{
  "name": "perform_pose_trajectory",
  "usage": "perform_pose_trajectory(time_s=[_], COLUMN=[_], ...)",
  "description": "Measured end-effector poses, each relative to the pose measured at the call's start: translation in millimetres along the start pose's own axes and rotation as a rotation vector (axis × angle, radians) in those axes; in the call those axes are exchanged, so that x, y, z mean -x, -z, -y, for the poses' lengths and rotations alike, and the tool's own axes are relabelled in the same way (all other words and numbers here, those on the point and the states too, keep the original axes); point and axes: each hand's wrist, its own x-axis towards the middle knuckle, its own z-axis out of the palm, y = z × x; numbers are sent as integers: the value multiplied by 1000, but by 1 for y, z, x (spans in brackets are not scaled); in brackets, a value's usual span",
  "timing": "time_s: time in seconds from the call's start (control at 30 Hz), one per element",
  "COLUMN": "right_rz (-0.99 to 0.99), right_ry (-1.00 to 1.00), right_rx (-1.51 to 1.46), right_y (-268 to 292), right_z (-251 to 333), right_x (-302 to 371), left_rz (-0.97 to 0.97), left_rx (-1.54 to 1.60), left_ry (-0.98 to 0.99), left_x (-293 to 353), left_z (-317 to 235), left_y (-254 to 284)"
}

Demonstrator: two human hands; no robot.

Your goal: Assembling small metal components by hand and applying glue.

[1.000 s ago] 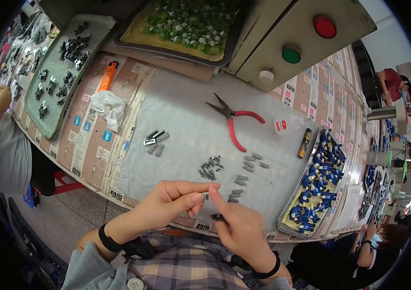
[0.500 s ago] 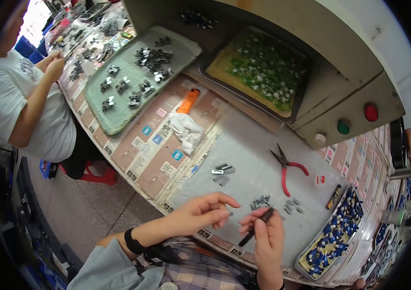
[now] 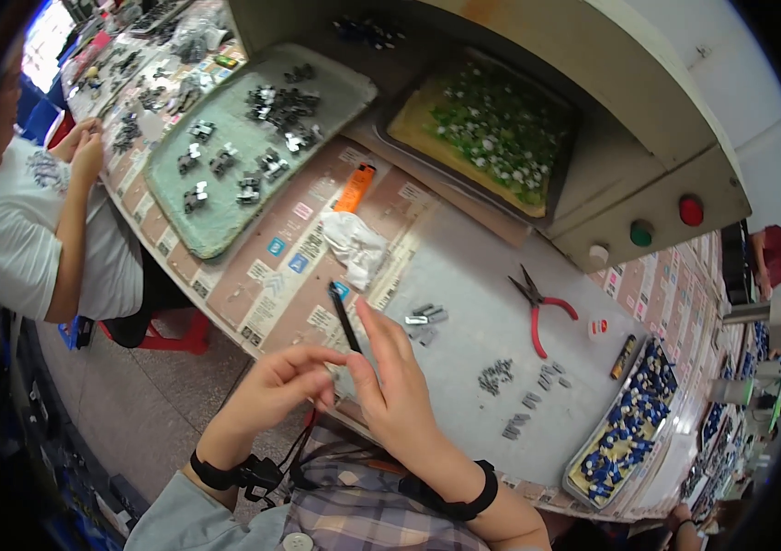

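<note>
My right hand (image 3: 395,390) is raised over the front edge of the work surface. It grips a slim black pen-like tool (image 3: 345,317), which sticks up and away past the thumb. My left hand (image 3: 282,390) is close beside it, its fingertips pinched and almost touching the right thumb. What the left fingers hold, if anything, is too small to make out. To the right of my hands, a pile of tiny dark parts (image 3: 495,376) lies on the grey sheet (image 3: 459,413) with several small grey pieces (image 3: 515,425). Short metal pieces (image 3: 424,315) sit farther off.
Red-handled pliers (image 3: 537,312) lie ahead, left of a tray of blue-and-white parts (image 3: 625,432). A white cloth (image 3: 354,248) and orange-handled tool (image 3: 355,188) lie behind. A green tray (image 3: 165,197) holds metal assemblies. A co-worker (image 3: 28,220) sits at left; a machine housing (image 3: 684,197) has buttons.
Both hands have moved left, away from the pile of tiny parts. The black tool now points up and away instead of lying low across the right palm. More small grey pieces show on the sheet.
</note>
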Motion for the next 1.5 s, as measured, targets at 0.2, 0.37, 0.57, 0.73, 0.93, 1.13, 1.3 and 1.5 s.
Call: perform_pose_trajectory(time_s=[0.2, 0.37, 0.57, 0.73, 0.93, 1.13, 1.3, 1.5], right_rz=[-13, -224, -334, -384, -252, -281, -277, -462], right_ry=[-86, -111, 33, -100, -12, -78, 142, 49], right_rx=[26, 119, 270, 151, 281, 150, 281, 167], right_y=[45, 104, 129, 151, 136, 143, 132, 135], right_z=[-4, -16, -12, -32, -21, -22, -24, -16], right_x=[13, 42, 64, 78, 83, 85, 84, 81], left_rz=[631, 827, 775, 777, 680, 549, 420, 477], left_rx=[-183, -21, -469, -387, -714, -390, -379, -502], left_ry=[206, 255, 195, 168, -229, 218, -57, -179], left_x=[-22, -40, -59, -57, -62, -52, -64, -58], left_z=[-1, 7, 14, -3, 35, 30, 69, 43], left_y=[-52, -86, -131, -139, -145, -135, -142, -157])
